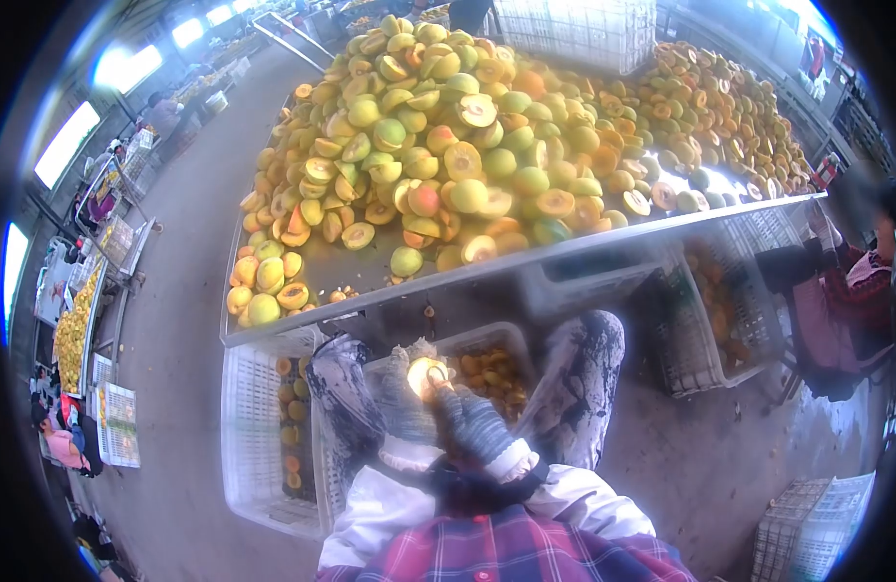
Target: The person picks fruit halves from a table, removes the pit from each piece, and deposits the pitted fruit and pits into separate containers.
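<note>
A yellow peach half [425, 376] sits in my gloved left hand [407, 407], its cut face turned up and brightly lit. The left fingers are wrapped around it from the left side. My right hand [474, 422], also in a grey glove, is closed with its fingertips against the fruit's right edge. Whether a small tool is in that hand cannot be seen. Both hands are between my knees, over a crate [456, 341] holding more cut peaches [496, 376].
In front stands a metal-edged table [525, 260] heaped with whole and halved peaches [419, 126]. A white crate [239, 427] is by my left leg, another crate [695, 330] beyond my right. A person [846, 301] sits at the right; stacked crates [807, 524] stand lower right.
</note>
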{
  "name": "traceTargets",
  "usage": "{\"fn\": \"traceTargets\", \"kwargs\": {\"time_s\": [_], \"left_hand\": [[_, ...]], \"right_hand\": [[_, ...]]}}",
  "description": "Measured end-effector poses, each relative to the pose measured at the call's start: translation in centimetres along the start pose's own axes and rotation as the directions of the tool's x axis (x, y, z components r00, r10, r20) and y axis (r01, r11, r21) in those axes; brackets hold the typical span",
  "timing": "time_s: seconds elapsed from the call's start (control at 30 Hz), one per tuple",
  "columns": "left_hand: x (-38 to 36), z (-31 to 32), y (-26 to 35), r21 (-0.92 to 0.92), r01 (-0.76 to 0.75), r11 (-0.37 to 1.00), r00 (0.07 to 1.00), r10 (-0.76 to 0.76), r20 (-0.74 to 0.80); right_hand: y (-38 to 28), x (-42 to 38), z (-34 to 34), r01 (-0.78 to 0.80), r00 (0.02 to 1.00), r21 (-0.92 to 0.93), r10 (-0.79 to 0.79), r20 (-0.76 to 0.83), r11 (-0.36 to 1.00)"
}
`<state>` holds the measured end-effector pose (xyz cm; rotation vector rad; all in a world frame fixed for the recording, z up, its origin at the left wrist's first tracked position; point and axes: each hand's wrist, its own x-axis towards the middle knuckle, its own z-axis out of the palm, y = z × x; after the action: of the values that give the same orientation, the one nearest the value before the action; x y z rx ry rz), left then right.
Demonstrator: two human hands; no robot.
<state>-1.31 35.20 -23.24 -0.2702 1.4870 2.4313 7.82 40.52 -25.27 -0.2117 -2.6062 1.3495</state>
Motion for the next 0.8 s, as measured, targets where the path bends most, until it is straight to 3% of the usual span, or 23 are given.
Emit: {"fn": "traceTargets", "kwargs": {"time_s": [0.03, 0.07, 0.1, 0.13, 0.2, 0.23, 0.3, 0.4, 0.53, 0.63, 0.7, 0.73, 0.77, 0.8], "left_hand": [[0.1, 0.1, -1.5, -0.001, 0.0, 1.0, 1.0, 0.0, -0.001], [0.9, -0.1, -3.8, 0.088, -0.306, 0.948, 0.947, 0.313, -0.075], [0.8, 0.5, -4.1, 0.193, -0.571, 0.798, 0.794, 0.596, -0.116], [0.7, 0.1, -3.8, 0.194, -0.569, 0.799, 0.795, 0.595, -0.117], [0.5, -1.0, -2.1, 0.054, -0.221, 0.974, 0.971, 0.225, -0.081], [0.7, -1.5, -1.6, 0.057, -0.221, 0.974, 0.971, 0.225, -0.083], [0.9, -2.2, -1.2, 0.126, -0.053, 0.991, 0.998, 0.05, 0.027], [0.5, -2.2, -1.4, 0.142, -0.052, 0.989, 0.998, 0.048, 0.037], [0.6, -2.0, -1.8, 0.197, -0.112, 0.974, 0.993, 0.115, -0.005], [0.8, -1.8, -2.6, 0.276, -0.152, 0.949, 0.986, 0.165, -0.022], [1.3, -1.7, -2.4, 0.348, -0.137, 0.927, 0.989, 0.147, -0.005], [1.1, -1.4, -1.5, 0.352, -0.134, 0.926, 0.989, 0.146, -0.008], [1.0, -1.3, 0.0, 0.329, -0.067, 0.942, 0.989, 0.018, 0.149], [0.8, -0.8, 1.4, 0.315, 0.003, 0.949, 0.947, -0.104, 0.304]], "right_hand": [[0.5, 0.1, 0.9, 0.0, 1.0, 0.0, 0.0, 0.001, 1.0], [1.2, 0.4, 2.4, 0.067, 0.987, -0.017, -0.069, -0.148, 0.998], [1.4, 0.6, 2.9, 0.13, 0.947, -0.044, -0.137, -0.291, 0.991], [1.7, 0.5, 3.1, 0.127, 0.948, -0.044, -0.135, -0.29, 0.991], [1.7, 0.3, 3.1, 0.198, 0.931, -0.095, -0.218, -0.293, 0.976], [1.6, 0.3, 2.9, 0.197, 0.932, -0.092, -0.216, -0.292, 0.976], [1.2, 0.1, 2.1, 0.228, 0.947, -0.015, -0.225, -0.228, 0.974], [1.3, -0.2, 1.8, 0.281, 0.933, -0.056, -0.286, -0.219, 0.958], [2.6, -0.9, 2.1, 0.245, 0.957, -0.093, -0.256, -0.139, 0.965], [2.4, -0.6, 1.2, 0.263, 0.962, 0.025, -0.26, -0.081, 0.964], [1.8, 0.1, -0.4, 0.1, 0.976, 0.008, -0.1, 0.192, 0.995], [1.8, 0.1, -0.6, 0.098, 0.976, 0.012, -0.098, 0.195, 0.995], [1.8, 0.1, -0.7, -0.151, 0.97, 0.456, 0.041, 0.241, 0.877], [1.8, 0.1, -0.7, -0.363, 0.929, 0.772, 0.14, 0.342, 0.521]]}}
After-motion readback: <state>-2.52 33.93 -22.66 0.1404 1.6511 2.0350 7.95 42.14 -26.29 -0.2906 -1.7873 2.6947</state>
